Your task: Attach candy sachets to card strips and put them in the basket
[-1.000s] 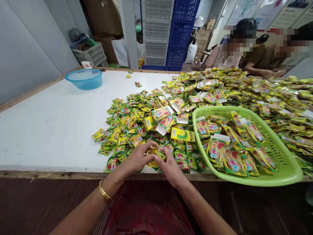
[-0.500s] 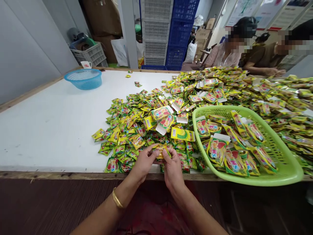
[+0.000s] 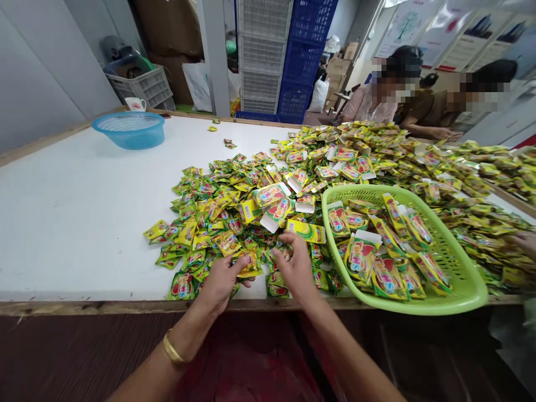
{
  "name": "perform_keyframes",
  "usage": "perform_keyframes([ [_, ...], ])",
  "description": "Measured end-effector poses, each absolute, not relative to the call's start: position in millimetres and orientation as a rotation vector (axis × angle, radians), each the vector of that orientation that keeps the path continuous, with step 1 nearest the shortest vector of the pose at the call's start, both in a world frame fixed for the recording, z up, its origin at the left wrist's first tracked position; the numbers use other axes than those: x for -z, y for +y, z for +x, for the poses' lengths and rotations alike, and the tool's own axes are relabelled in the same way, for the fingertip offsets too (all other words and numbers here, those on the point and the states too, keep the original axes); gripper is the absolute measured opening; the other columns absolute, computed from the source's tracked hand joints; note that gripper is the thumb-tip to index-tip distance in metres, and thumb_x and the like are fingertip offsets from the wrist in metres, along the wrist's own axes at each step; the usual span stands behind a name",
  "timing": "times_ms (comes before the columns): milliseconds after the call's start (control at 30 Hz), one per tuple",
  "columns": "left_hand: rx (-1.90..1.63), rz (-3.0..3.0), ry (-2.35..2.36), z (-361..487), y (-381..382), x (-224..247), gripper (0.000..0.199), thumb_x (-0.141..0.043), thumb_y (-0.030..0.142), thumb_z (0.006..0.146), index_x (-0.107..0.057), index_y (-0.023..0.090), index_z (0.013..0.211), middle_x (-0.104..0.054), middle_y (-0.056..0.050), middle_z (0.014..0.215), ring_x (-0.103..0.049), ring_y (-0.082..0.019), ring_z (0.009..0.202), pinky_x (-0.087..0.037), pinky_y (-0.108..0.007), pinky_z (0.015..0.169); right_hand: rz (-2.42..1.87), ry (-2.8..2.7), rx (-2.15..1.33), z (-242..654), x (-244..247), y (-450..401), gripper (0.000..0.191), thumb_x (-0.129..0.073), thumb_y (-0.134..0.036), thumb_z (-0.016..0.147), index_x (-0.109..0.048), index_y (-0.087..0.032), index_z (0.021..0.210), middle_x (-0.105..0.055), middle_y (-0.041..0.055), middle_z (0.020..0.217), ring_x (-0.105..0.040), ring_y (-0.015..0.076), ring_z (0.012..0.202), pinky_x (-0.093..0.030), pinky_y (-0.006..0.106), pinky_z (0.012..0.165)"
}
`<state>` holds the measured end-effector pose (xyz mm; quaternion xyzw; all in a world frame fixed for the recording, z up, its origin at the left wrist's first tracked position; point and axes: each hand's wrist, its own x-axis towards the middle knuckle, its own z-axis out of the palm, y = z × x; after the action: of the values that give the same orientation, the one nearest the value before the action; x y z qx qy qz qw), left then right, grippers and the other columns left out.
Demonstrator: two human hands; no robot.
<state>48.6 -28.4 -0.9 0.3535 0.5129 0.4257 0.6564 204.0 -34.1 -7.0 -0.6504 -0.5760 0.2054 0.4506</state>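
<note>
My left hand point(image 3: 221, 279), with a gold bangle on its wrist, pinches a yellow packet point(image 3: 251, 267) between thumb and fingers near the table's front edge. To its right my right hand point(image 3: 295, 265) hovers over the near side of the packet pile point(image 3: 209, 206), fingers curved and apart, with nothing clearly held. Just beyond the right hand lies a yellow box point(image 3: 306, 230). Several open printed boxes point(image 3: 276, 215) rest on the pile. The green basket point(image 3: 460, 279) at the right holds several filled-looking boxes.
A blue basket point(image 3: 129, 131) stands at the back left beside a white cup point(image 3: 135, 104). Two people point(image 3: 371, 103) sit across the table at the back right. Another person's hand point(image 3: 525, 243) reaches in at the right edge. Stacked crates point(image 3: 263, 56) stand behind the table.
My hands have separated; the left has moved left with the yellow packet, while the right has let go and opened over the pile. The view has shifted slightly, and another person's hand appears at right.
</note>
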Motion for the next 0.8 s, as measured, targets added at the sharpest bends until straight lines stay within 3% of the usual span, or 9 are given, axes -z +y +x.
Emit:
perform_keyframes([
  [100, -0.956, 0.806, 1.176, 42.5, -29.5, 2.8, 0.041, -0.078, 0.043, 0.052, -0.061, 0.011, 0.071, -0.063, -0.002, 0.063, -0.057, -0.012, 0.047, -0.040, -0.019, 0.036, -1.993, -1.834, -0.011, 238.8, -5.4, -5.7, 0.053, -0.054, -0.012, 0.073, -0.046, -0.014, 0.125, -0.040, 0.0176, 0.139, -0.033, 0.0323, 0.129, -0.030, 0.050, 0.099],
  [267, -0.970, 0.795, 1.144, 43.0, -33.2, 4.5, 0.040, -0.077, 0.043, 0.053, -0.061, 0.011, 0.071, -0.062, -0.001, 0.061, -0.055, -0.010, 0.045, -0.039, -0.018, 0.036, -2.059, -2.001, 0.060, 254.9, -22.8, 9.4, 0.058, -0.056, -0.010, 0.070, -0.046, -0.012, 0.127, -0.056, 0.0175, 0.120, -0.047, 0.0313, 0.114, -0.030, 0.048, 0.098],
  [333, -0.983, 0.762, 1.146, 37.8, -31.8, 3.2, 0.040, -0.078, 0.042, 0.053, -0.061, 0.012, 0.074, -0.061, 0.000, 0.061, -0.055, -0.010, 0.047, -0.041, -0.018, 0.039, -1.900, -1.875, 0.007, 247.8, -27.6, -3.8, 0.058, -0.056, -0.017, 0.072, -0.042, -0.015, 0.129, -0.056, 0.0158, 0.119, -0.048, 0.0299, 0.112, -0.034, 0.046, 0.095],
  [467, -1.013, 0.728, 1.152, 23.5, -25.9, -1.4, 0.044, -0.080, 0.040, 0.051, -0.063, 0.012, 0.080, -0.063, -0.001, 0.069, -0.058, -0.011, 0.056, -0.049, -0.021, 0.046, -1.437, -1.488, -0.465, 224.4, -16.7, -37.5, 0.071, -0.060, -0.032, 0.075, -0.026, -0.021, 0.137, -0.050, 0.0114, 0.125, -0.054, 0.0225, 0.105, -0.045, 0.037, 0.088],
  [567, -1.049, 0.774, 1.169, 18.3, -23.1, -0.6, 0.045, -0.080, 0.040, 0.052, -0.063, 0.012, 0.083, -0.065, -0.002, 0.076, -0.059, -0.013, 0.060, -0.050, -0.022, 0.047, -1.387, -1.461, -0.664, 208.2, 12.3, -52.3, 0.053, -0.061, -0.032, 0.074, -0.043, -0.021, 0.123, -0.052, 0.0095, 0.117, -0.055, 0.0212, 0.104, -0.046, 0.036, 0.088],
  [667, -1.052, 0.846, 1.224, 16.6, -23.6, 6.7, 0.040, -0.077, 0.039, 0.055, -0.063, 0.013, 0.082, -0.064, -0.001, 0.072, -0.057, -0.012, 0.056, -0.049, -0.022, 0.044, -1.484, -1.630, -0.538, 203.3, 39.2, -60.3, 0.034, -0.058, -0.028, 0.074, -0.052, -0.021, 0.106, -0.052, 0.0093, 0.112, -0.051, 0.0225, 0.108, -0.043, 0.040, 0.093],
  [800, -1.025, 0.895, 1.280, 17.4, -25.3, 18.9, 0.035, -0.075, 0.039, 0.059, -0.063, 0.013, 0.079, -0.061, 0.001, 0.066, -0.056, -0.012, 0.053, -0.049, -0.022, 0.043, -1.610, -1.986, -0.227, 204.9, 43.4, -66.2, 0.045, -0.061, -0.024, 0.074, -0.049, -0.019, 0.117, -0.052, 0.0117, 0.118, -0.045, 0.0259, 0.117, -0.039, 0.043, 0.096],
])
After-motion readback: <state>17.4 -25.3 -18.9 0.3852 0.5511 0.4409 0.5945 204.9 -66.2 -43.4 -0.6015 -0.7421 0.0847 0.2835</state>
